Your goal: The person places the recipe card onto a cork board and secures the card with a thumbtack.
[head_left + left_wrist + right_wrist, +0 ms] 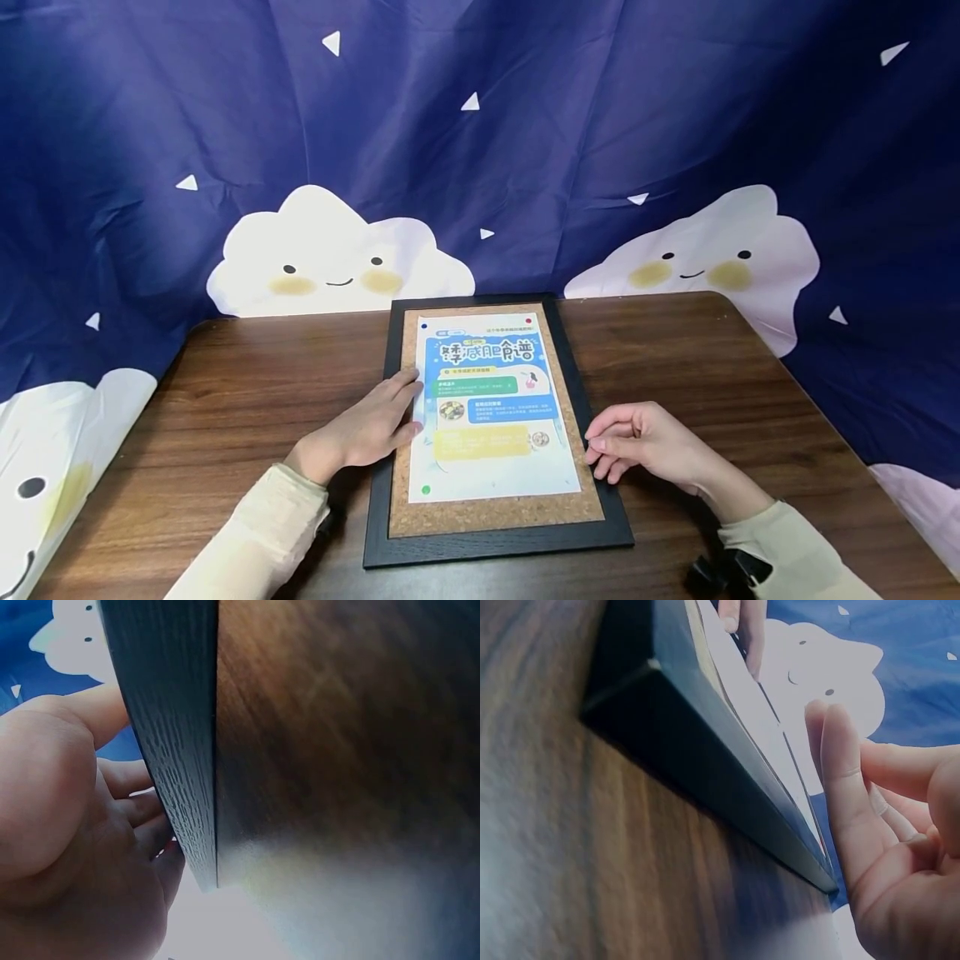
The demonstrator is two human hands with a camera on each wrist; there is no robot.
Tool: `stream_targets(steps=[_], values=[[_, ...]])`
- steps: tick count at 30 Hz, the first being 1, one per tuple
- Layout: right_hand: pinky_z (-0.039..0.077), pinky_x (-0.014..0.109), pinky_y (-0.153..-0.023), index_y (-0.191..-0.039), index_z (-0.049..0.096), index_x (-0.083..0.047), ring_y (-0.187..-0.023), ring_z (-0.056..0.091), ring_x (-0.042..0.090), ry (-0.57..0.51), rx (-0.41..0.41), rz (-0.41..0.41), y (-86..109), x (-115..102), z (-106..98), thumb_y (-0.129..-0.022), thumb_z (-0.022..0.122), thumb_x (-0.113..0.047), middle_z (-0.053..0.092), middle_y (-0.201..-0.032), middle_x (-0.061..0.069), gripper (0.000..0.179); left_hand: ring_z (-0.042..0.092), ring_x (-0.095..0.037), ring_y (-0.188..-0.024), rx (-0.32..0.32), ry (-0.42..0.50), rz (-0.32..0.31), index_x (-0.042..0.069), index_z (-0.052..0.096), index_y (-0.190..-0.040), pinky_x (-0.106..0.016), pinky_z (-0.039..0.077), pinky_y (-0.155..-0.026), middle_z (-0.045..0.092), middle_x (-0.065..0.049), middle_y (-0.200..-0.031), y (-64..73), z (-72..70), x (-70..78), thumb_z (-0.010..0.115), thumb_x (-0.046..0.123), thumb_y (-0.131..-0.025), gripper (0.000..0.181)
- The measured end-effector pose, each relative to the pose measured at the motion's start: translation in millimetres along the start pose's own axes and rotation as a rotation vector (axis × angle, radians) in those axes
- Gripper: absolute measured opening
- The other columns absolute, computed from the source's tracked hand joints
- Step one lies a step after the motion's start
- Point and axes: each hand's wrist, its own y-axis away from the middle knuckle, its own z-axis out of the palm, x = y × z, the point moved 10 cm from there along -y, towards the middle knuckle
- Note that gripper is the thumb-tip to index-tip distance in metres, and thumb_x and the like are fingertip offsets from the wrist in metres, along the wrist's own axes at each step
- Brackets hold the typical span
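Note:
A printed paper poster (491, 479) lies on a cork board (495, 518) with a black frame (498, 545). A blue pin (423, 326) marks its top left corner, a red pin (528, 321) the top right, a green pin (426, 490) the bottom left. My left hand (367, 425) rests across the left side of the frame, its fingertips on the poster's left edge. My right hand (645, 442) is at the frame's right side, fingers loosely bent and thumb against the index finger. In the right wrist view, nothing shows between those fingers (841, 757).
The board lies flat on a brown wooden table (262, 375), near its back edge. Behind hangs a dark blue curtain (525, 150) printed with white clouds. A black device (727, 573) is strapped at the right wrist.

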Motion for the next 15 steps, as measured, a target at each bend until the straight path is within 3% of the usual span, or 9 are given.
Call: stream_targets(steps=[4,11,15], values=[[0.068,0.037,-0.070,-0.118,0.058,0.024,-0.080,0.081,0.019,-0.025,-0.044,0.008,-1.7,2.0,11.6,-0.107,0.064,-0.005,0.080,-0.101,0.026,0.032,0.023,-0.042,-0.166,0.001,-0.011,-0.009,-0.006,0.036,-0.164,-0.064,0.030,-0.129,0.022,-0.023,-0.178,-1.7,4.1,-7.7,0.059,0.044,-0.112,0.076],[0.067,0.030,-0.068,-0.118,0.057,0.026,-0.078,0.080,0.014,-0.086,-0.138,0.066,-2.4,9.5,33.4,-0.107,0.064,-0.004,0.081,-0.098,0.020,0.033,0.020,-0.045,-0.165,-0.022,-0.010,0.001,-0.011,0.033,-0.164,-0.060,0.028,-0.132,0.020,-0.029,-0.177,1.4,1.0,1.5,0.052,0.042,-0.115,0.075],[0.067,0.030,-0.067,-0.115,0.060,0.024,-0.077,0.080,0.015,-0.083,-0.159,0.111,-3.5,12.8,42.1,-0.106,0.066,-0.003,0.081,-0.095,0.017,0.029,0.021,-0.046,-0.165,-0.043,-0.014,-0.044,-0.010,0.033,-0.164,-0.062,0.029,-0.130,0.021,-0.029,-0.177,4.5,-8.0,12.6,0.055,0.036,-0.114,0.071]])
